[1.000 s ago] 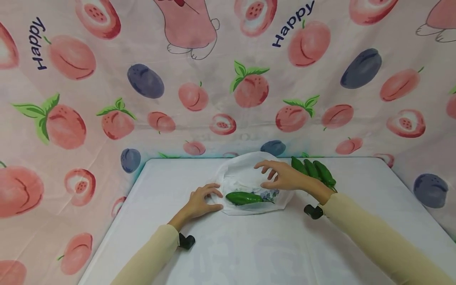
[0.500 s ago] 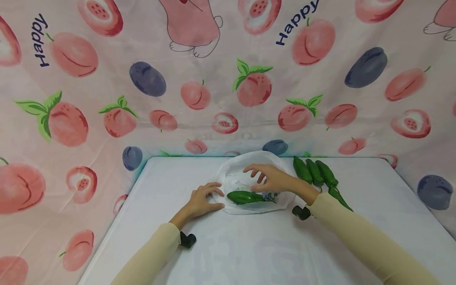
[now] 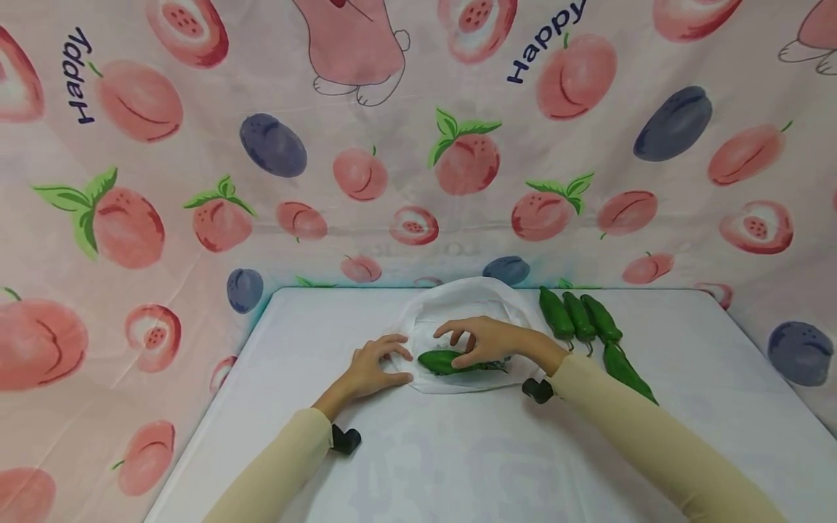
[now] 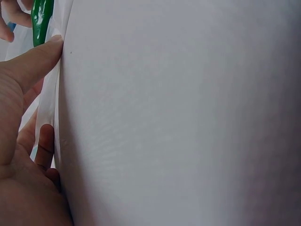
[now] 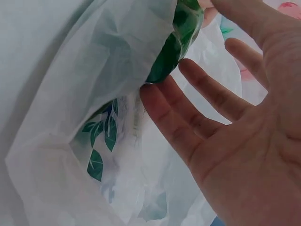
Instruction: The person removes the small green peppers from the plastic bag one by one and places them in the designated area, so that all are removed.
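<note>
A green chili pepper (image 3: 437,361) lies at the mouth of a white plastic bag (image 3: 487,289) in the head view. My left hand (image 3: 368,369) holds the bag's left edge, thumb nearer me and fingers curved farther off. The left wrist view shows the thumb (image 4: 35,61) against the thin film. Over the pepper is my right hand (image 3: 487,339), fingers spread, thumb across its near side. From the right wrist, the fingers (image 5: 174,122) look nearly straight and reach the pepper (image 5: 176,47); whether they press on it I cannot tell. Its stem end is partly covered.
Several more green peppers (image 3: 578,316) lie to the right of the bag, one (image 3: 624,372) partly behind the right sleeve (image 3: 654,428). Green leaf print (image 5: 95,165) shows inside the bag. The white table (image 3: 445,450) ends at a fruit-patterned cloth (image 3: 418,145).
My right hand has come left and down, from above the bag's right part onto the pepper. More of the peppers on the right now shows. The left hand stays at the bag's edge.
</note>
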### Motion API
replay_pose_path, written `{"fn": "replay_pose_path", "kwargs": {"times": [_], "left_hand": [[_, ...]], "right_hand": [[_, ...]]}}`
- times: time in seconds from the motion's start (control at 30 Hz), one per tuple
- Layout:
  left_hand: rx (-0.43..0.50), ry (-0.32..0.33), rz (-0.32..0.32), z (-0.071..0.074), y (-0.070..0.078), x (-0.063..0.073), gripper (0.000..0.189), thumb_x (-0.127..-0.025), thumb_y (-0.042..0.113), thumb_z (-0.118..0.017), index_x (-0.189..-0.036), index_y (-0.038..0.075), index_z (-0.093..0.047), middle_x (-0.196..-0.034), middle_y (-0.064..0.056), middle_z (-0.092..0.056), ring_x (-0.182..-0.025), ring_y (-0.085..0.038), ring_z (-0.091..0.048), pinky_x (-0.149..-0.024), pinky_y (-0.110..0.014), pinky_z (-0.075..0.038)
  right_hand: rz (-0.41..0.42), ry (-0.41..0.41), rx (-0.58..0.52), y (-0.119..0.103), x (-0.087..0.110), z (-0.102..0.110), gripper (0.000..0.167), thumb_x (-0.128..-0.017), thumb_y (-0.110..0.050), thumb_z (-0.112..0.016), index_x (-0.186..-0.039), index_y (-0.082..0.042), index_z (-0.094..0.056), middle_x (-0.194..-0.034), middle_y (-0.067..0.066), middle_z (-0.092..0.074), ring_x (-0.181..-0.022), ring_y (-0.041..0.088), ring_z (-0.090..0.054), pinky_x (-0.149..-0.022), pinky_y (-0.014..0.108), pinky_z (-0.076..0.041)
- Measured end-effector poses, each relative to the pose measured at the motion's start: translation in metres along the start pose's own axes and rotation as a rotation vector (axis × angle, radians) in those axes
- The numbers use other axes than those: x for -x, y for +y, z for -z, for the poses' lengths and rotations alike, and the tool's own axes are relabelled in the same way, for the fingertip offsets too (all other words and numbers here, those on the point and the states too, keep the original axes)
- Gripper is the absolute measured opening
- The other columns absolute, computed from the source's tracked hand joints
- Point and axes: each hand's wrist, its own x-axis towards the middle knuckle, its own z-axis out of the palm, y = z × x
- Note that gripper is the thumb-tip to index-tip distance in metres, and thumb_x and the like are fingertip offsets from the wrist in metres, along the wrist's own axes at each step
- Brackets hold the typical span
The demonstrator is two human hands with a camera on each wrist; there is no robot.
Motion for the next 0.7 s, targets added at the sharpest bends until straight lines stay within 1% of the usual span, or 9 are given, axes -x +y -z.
{"fn": "replay_pose_path", "kwargs": {"times": [0.17, 0.37, 0.53, 0.7], "left_hand": [[0.005, 0.001, -0.003, 0.0005, 0.0015, 0.0008, 0.024, -0.087, 0.032, -0.085, -0.108, 0.029, -0.074, -0.151, 0.004, -0.052, -0.101, -0.014, -0.050, -0.099, -0.052, -0.026], [0.011, 0.003, -0.008, 0.0001, 0.0023, 0.0007, 0.024, -0.086, 0.032, -0.085, -0.107, 0.028, -0.074, -0.151, 0.004, -0.053, -0.102, -0.015, -0.051, -0.099, -0.053, -0.026], [0.001, 0.004, -0.003, -0.0003, 0.0017, 0.0004, 0.024, -0.086, 0.032, -0.085, -0.107, 0.029, -0.074, -0.151, 0.005, -0.053, -0.103, -0.014, -0.050, -0.100, -0.052, -0.026], [0.002, 0.005, -0.008, -0.0003, 0.0015, 0.0006, 0.024, -0.086, 0.032, -0.085, -0.108, 0.028, -0.074, -0.151, 0.005, -0.053, -0.101, -0.014, -0.050, -0.098, -0.052, -0.026]], "right_hand": [[-0.025, -0.053, 0.009, -0.0012, -0.0027, 0.0004, 0.058, -0.095, -0.023, -0.076, -0.148, -0.015, -0.052, -0.125, 0.010, -0.066, -0.096, 0.021, -0.069, -0.090, 0.041, -0.055], [-0.089, -0.112, 0.002, -0.0056, -0.0050, 0.0022, 0.052, -0.095, -0.018, -0.076, -0.144, -0.020, -0.058, -0.124, 0.007, -0.065, -0.103, 0.024, -0.066, -0.094, 0.044, -0.053], [-0.118, -0.128, 0.009, -0.0068, -0.0062, 0.0015, 0.047, -0.095, -0.016, -0.075, -0.139, -0.025, -0.062, -0.125, 0.006, -0.064, -0.106, 0.027, -0.065, -0.095, 0.046, -0.053], [-0.136, -0.123, 0.022, -0.0058, -0.0075, 0.0002, 0.044, -0.095, -0.017, -0.076, -0.136, -0.027, -0.065, -0.124, 0.004, -0.065, -0.104, 0.025, -0.065, -0.095, 0.046, -0.053]]}}
